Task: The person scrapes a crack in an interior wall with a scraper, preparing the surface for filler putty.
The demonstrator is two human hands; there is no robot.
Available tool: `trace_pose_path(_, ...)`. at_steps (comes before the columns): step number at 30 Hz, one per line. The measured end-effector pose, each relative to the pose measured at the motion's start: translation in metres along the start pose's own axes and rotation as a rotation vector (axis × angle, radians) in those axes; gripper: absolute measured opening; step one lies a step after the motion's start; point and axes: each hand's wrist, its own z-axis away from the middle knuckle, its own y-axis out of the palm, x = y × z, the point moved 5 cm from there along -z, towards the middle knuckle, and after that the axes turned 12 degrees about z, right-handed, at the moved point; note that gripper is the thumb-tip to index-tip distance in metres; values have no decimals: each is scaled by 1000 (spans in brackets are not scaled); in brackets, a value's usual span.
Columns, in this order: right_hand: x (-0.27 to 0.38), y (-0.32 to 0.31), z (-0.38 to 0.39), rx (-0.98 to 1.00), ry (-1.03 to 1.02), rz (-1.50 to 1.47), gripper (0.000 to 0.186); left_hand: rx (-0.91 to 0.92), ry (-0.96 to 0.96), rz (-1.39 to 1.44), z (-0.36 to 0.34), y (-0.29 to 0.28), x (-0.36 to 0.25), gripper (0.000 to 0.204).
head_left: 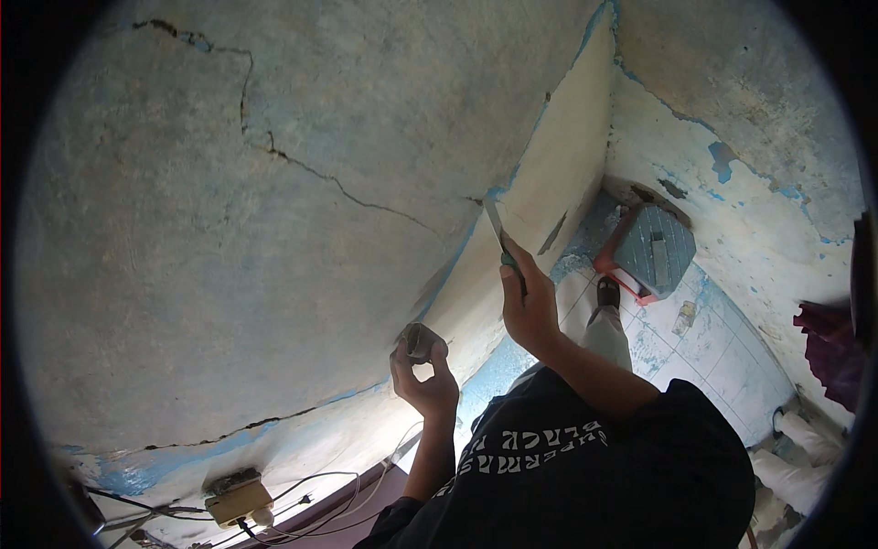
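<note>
My right hand (530,302) is closed round the dark green handle of a putty knife (495,220). The blade's thin metal tip meets the wall (302,274) where the grey surface borders a strip of blue paint. Lower and to the left, my left hand (426,384) grips a small grey, cup-like object (421,342) between thumb and fingers, close to the wall; its contents are too dark to make out. Blue paint shows along the ragged edge between the grey upper wall and the pale lower band.
A long crack (338,183) crosses the wall. In the corner stands a red box-like stool (651,252) with a grey-blue top. A beige power socket box (240,501) with cords sits at lower left. Purple cloth (832,352) hangs right, above light trouser legs (796,476).
</note>
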Motion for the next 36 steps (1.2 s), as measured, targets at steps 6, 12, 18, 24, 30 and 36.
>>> trace_pose_path(6,5,-10,-7,81,68,-48,43,-6,-16,41,-3,12,-3,50)
trace_pose_path(12,17,-10,-3,99,63,-72,44,43,28,-14,-5,13,-5,52)
trace_pose_path(18,16,-4,2,79,33,-51,45,-1,-7,61,-2,10,7,49)
trace_pose_path(24,25,-4,2,152,145,-70,46,28,-14,14,-2,6,13,47)
trace_pose_path(30,30,-3,6,96,90,-55,44,40,-22,61,-1,7,17,49)
trace_pose_path(36,31,-3,4,103,104,-53,44,43,-38,67,-2,6,16,49)
